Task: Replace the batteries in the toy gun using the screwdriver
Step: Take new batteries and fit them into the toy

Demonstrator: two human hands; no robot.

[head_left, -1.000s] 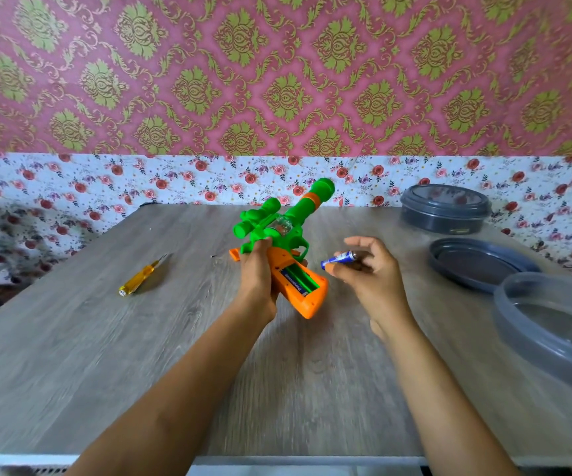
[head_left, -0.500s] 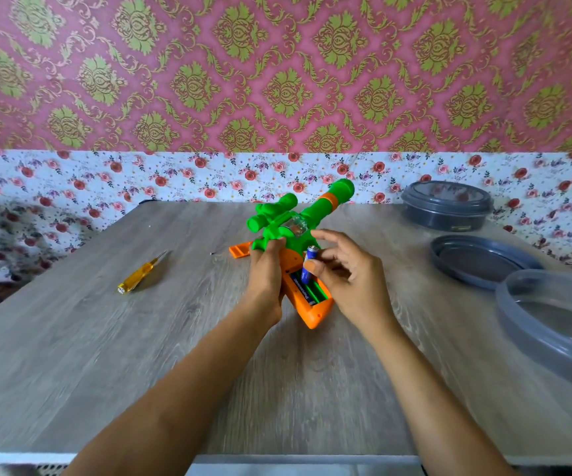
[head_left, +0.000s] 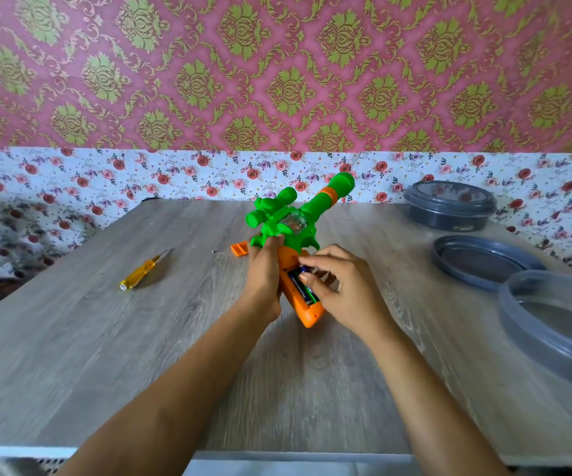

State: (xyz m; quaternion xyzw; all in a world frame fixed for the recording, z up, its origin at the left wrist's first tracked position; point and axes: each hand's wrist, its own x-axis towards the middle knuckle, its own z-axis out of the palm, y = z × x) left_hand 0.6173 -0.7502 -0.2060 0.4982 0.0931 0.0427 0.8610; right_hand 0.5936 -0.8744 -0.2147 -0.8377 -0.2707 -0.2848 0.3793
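A green and orange toy gun is held above the middle of the table, barrel pointing away. My left hand grips its orange handle from the left. The battery bay in the handle is uncovered and dark batteries lie in it. My right hand has its thumb and fingers curled over a blue battery, pressing it down into the bay. The yellow-handled screwdriver lies on the table to the left. The orange battery cover and a tiny screw lie just behind the gun.
The wooden table ends at a floral wall behind. At the right stand a closed grey round container, a grey lid and a clear grey bowl at the right edge.
My right hand brought the blue battery from beside the gun to the handle, tipped it upright over the bay, and now it lies low in the bay under my fingers.
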